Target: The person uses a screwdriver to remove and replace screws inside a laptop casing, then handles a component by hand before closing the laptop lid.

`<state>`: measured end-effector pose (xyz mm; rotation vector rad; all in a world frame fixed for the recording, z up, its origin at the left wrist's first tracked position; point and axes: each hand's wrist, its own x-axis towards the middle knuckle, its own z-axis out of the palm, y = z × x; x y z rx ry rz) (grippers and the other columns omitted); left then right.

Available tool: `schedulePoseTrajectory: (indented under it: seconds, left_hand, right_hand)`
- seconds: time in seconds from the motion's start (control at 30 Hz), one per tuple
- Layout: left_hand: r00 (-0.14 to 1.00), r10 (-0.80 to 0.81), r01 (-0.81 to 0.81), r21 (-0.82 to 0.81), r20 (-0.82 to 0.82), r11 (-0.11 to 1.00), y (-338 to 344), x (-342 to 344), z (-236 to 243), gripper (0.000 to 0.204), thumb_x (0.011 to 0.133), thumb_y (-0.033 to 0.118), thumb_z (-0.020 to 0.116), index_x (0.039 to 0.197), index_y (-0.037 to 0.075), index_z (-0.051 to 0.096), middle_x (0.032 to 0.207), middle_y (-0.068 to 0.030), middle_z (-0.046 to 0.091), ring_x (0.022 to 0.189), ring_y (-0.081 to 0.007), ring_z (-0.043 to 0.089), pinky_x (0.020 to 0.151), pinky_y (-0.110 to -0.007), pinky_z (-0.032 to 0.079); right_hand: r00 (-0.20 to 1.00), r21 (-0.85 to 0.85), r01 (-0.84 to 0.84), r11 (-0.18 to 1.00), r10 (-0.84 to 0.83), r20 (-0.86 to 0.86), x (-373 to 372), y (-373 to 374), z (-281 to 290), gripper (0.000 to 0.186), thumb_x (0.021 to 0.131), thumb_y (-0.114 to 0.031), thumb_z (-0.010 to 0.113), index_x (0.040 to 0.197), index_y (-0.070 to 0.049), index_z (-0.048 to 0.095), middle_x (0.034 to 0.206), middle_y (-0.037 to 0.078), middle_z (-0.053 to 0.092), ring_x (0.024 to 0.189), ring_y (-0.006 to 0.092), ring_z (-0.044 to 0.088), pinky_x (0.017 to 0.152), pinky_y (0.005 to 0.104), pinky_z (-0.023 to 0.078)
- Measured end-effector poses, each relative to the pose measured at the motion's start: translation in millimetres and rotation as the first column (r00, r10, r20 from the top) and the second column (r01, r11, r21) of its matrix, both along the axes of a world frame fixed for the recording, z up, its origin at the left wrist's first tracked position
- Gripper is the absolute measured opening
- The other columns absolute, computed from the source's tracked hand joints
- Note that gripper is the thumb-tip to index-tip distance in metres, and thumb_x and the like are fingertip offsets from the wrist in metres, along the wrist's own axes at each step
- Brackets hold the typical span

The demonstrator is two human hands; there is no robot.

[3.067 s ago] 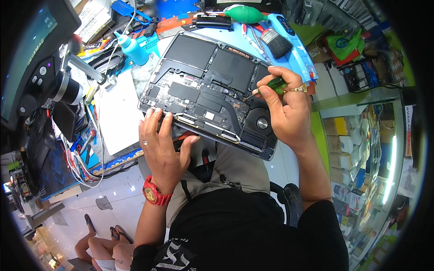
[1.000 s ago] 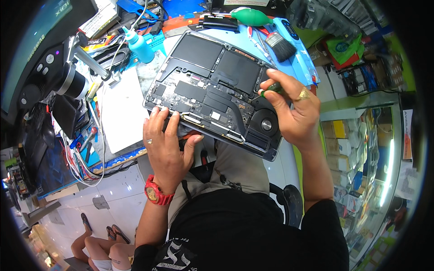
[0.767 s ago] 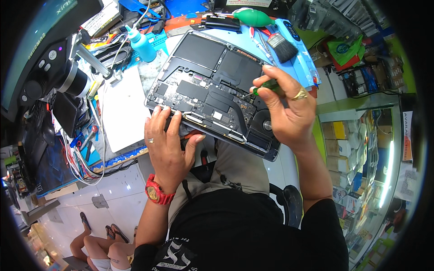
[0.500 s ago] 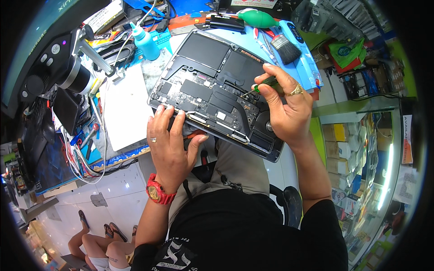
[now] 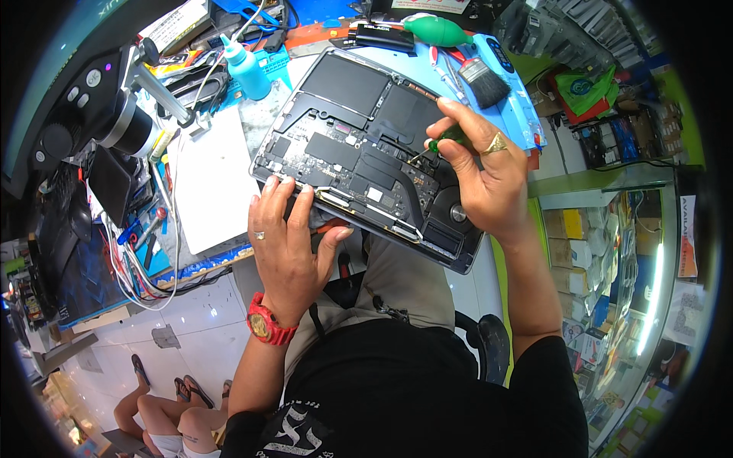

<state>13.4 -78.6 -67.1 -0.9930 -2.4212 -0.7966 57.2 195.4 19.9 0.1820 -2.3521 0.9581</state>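
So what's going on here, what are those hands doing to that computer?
A person is working on an opened laptop, its insides showing. The right hand pinches a green-handled screwdriver, its tip over the circuit board; I can't tell whether it touches. The left hand has its fingertips on the laptop's near edge, toward the left. Around it on the bench are a black brush and a blue bottle.

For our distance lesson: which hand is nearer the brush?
Right. The right hand is below the brush in the picture, holding a screwdriver; the left hand is farther off, at the near edge of the laptop.
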Motion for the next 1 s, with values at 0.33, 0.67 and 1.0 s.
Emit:
schedulePoseTrajectory:
  seconds: [0.33,0.67,1.0]
  left_hand:
    - [1.000,-0.001,0.001,-0.007,-0.006,1.000,-0.2,-0.2,0.5,0.066,0.097,0.042,0.078,0.143,-0.002,0.060,0.151,-0.0250,0.055,0.147,-0.0458,0.048,0.122,-0.062,0.034]
    - [1.000,0.005,-0.005,0.009,-0.013,1.000,0.2,-1.7,-1.2,0.068,0.096,0.050,0.076,0.141,0.001,0.062,0.147,-0.0212,0.057,0.144,-0.0425,0.051,0.121,-0.062,0.035]
    - [1.000,0.003,-0.003,0.010,-0.007,1.000,-0.7,-1.3,-1.4,0.067,0.097,0.049,0.076,0.142,0.002,0.061,0.148,-0.0208,0.057,0.144,-0.0421,0.051,0.122,-0.062,0.035]
  right_hand:
    - [1.000,0.011,-0.004,1.000,0.004,-0.002,-3.2,-0.9,0.6,0.031,0.100,0.005,0.073,0.131,0.004,0.072,0.104,0.013,0.079,0.092,0.0177,0.076,0.084,0.0310,0.062]
    - [0.997,0.014,0.011,1.000,-0.010,-0.079,-3.9,-6.3,-1.7,0.038,0.094,0.003,0.077,0.131,-0.002,0.072,0.101,0.014,0.078,0.089,0.0264,0.077,0.076,0.0343,0.061]
    - [0.999,-0.058,0.003,0.998,-0.005,-0.044,-10.6,-6.0,-3.2,0.035,0.099,0.000,0.074,0.134,-0.001,0.070,0.104,0.015,0.078,0.090,0.0225,0.076,0.076,0.0336,0.061]
